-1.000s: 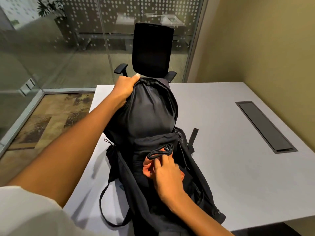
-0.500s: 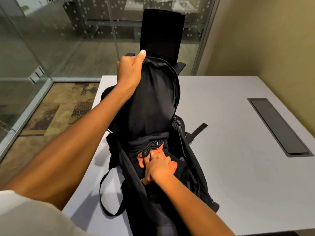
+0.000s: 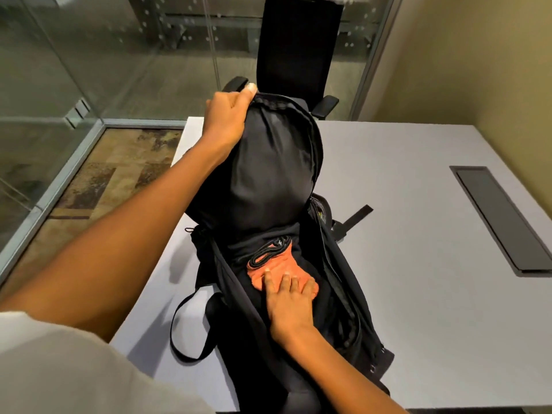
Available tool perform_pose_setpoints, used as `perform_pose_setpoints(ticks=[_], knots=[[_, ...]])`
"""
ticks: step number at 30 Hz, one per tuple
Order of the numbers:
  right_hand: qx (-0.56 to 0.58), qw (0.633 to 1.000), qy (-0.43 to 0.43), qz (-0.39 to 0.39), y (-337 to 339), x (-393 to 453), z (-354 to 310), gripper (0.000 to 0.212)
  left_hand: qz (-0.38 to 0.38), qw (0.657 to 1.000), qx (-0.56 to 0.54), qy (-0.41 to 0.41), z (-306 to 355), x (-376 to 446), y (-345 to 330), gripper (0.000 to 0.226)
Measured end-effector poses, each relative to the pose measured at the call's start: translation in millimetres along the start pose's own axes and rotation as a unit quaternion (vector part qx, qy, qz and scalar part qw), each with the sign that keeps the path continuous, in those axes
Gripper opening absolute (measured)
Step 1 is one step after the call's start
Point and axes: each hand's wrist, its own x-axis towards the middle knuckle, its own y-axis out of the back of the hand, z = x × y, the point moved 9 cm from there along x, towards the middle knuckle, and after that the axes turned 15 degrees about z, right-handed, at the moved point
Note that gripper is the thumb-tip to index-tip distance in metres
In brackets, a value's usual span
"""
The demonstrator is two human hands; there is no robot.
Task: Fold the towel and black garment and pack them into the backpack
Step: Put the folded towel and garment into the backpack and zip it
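Most of the orange towel (image 3: 279, 268) lay buried inside the backpack (image 3: 274, 174); the black garment (image 3: 257, 245) was indistinguishable from the lining; the chair (image 3: 298, 46) top was cropped.

- I am seeing the backpack (image 3: 277, 180) lying at frame centre on the table (image 3: 418, 234), its opening gaping toward the lower edge.
- The left hand (image 3: 228, 115) is gripping its top rim, upper centre.
- The towel (image 3: 280, 268) is sitting inside, the right hand (image 3: 288, 303) pressing flat on it.
- The chair (image 3: 298, 46) is standing behind the table, top centre.
- The cable hatch (image 3: 501, 219) is lying at right.
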Motion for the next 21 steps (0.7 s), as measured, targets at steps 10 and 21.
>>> perform_pose_setpoints(ticks=[10, 21], knots=[[0.096, 0.989, -0.033, 0.108, 74.2, -25.2, 28.1, 0.048, 0.003, 1.000, 0.001, -0.004, -5.5, -25.1, 13.2, 0.048], [0.095, 0.987, 0.107, 0.079, 7.3, 2.9, 12.7, 0.092, -0.041, 0.997, 0.020, -0.065, 12.1, -63.1, 2.6, 0.051]])
